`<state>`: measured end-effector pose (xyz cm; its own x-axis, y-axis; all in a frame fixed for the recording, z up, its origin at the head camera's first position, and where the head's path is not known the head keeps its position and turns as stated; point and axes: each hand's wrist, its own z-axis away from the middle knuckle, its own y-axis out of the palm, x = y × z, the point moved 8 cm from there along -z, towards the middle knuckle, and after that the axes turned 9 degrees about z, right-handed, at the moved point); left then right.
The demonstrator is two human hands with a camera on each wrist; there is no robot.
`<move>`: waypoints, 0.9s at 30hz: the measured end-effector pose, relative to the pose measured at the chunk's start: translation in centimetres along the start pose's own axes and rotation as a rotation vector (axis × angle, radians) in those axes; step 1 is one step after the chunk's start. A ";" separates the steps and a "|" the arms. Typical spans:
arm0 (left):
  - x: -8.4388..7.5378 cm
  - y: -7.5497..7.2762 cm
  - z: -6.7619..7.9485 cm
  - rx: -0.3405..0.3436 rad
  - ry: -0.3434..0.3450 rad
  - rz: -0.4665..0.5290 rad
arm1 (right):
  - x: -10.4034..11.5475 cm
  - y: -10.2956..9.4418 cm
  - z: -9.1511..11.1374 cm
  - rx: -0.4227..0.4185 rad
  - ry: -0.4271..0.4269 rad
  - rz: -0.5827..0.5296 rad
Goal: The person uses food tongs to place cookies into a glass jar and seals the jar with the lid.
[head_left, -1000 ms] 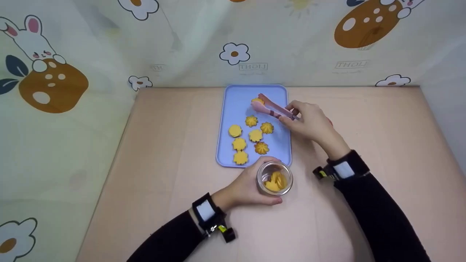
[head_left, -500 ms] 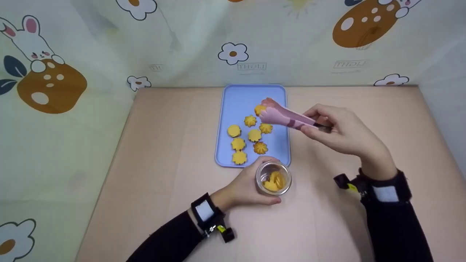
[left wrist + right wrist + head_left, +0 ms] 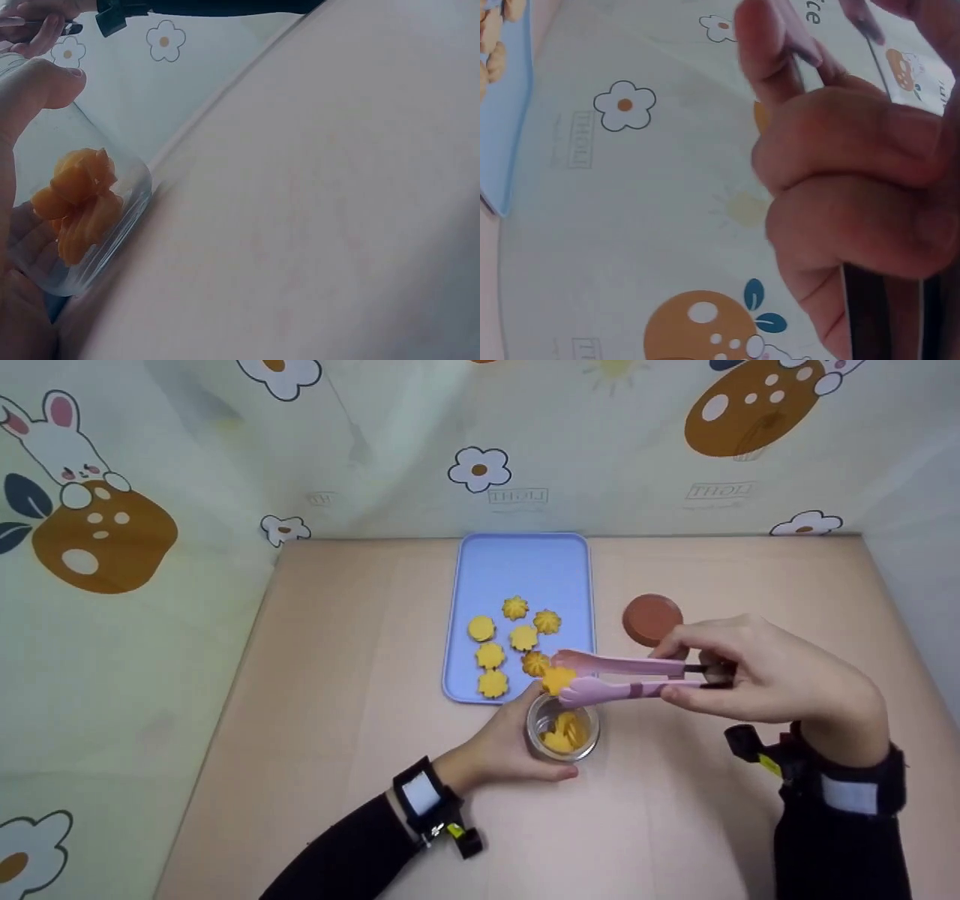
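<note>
My left hand (image 3: 499, 746) grips a clear glass jar (image 3: 534, 744) at the tray's near edge. Several yellow flower-shaped cookies (image 3: 82, 199) lie at the bottom of the jar. My right hand (image 3: 780, 679) holds pink tongs (image 3: 622, 690) with dark metal handles, fingers curled round them in the right wrist view. A yellow cookie (image 3: 557, 680) is pinched between the tongs' tips, close over the jar's far rim. On the blue tray (image 3: 517, 562) rest several more cookies (image 3: 515, 607), some flat-topped and some ridged.
A round reddish-brown lid (image 3: 651, 619) lies on the table right of the tray, partly behind my right hand. Behind the table hangs a patterned curtain (image 3: 375, 457) with flowers and rabbits. The pale table (image 3: 352, 660) extends on both sides of the tray.
My right hand has drawn the tongs and the cookie from the tray's far part toward me, over the jar's rim. The brown lid has come into view. My left hand stays put.
</note>
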<state>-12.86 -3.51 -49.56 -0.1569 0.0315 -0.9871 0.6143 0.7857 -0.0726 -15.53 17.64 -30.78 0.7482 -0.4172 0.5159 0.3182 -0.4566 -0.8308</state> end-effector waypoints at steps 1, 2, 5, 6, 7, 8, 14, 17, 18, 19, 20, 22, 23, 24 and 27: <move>0.0 0.0 0.0 -0.002 -0.004 0.003 | 0.1 0.0 0.1 0.004 0.012 0.013; 0.0 -0.1 0.1 -0.004 -0.008 0.005 | 0.1 0.0 0.3 0.007 0.026 0.029; 0.0 -0.1 0.2 -0.004 -0.011 0.005 | 0.4 0.0 0.6 0.025 0.070 0.060; 0.0 -0.1 0.2 -0.003 -0.009 0.007 | 0.6 0.0 0.6 0.031 0.077 0.065; 0.0 -0.1 0.2 -0.001 -0.006 0.011 | 0.7 0.1 0.7 0.036 0.077 0.068; 0.0 -0.1 0.1 0.000 -0.001 0.014 | 0.9 0.1 0.7 0.039 0.076 0.069; 0.1 0.0 0.0 0.004 0.021 0.033 | 1.5 0.4 1.0 0.070 0.098 0.098; 0.2 0.1 0.0 0.007 0.018 0.041 | 1.7 0.7 1.1 0.089 0.119 0.104; 0.3 0.1 0.0 0.006 0.015 0.042 | 1.7 0.7 1.1 0.094 0.125 0.103; 0.3 0.1 0.0 0.006 0.013 0.043 | 1.8 0.8 1.2 0.102 0.136 0.100; 0.3 0.1 0.0 0.006 0.009 0.047 | 1.8 0.9 1.2 0.108 0.144 0.100; 0.4 0.1 0.0 0.005 0.005 0.046 | 1.8 1.1 1.2 0.121 0.162 0.099; 0.4 0.1 0.0 0.006 0.004 0.047 | 1.9 1.2 1.2 0.127 0.164 0.101; 0.4 0.1 0.0 0.007 0.005 0.049 | 1.9 1.3 1.2 0.131 0.163 0.104; 0.5 0.2 0.0 0.012 0.013 0.048 | 2.1 1.7 1.2 0.142 0.157 0.118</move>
<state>-12.79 -3.39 -50.03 -0.1370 0.0764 -0.9876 0.6302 0.7760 -0.0274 -12.78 16.94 -31.33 0.6890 -0.5830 0.4307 0.3209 -0.2874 -0.9024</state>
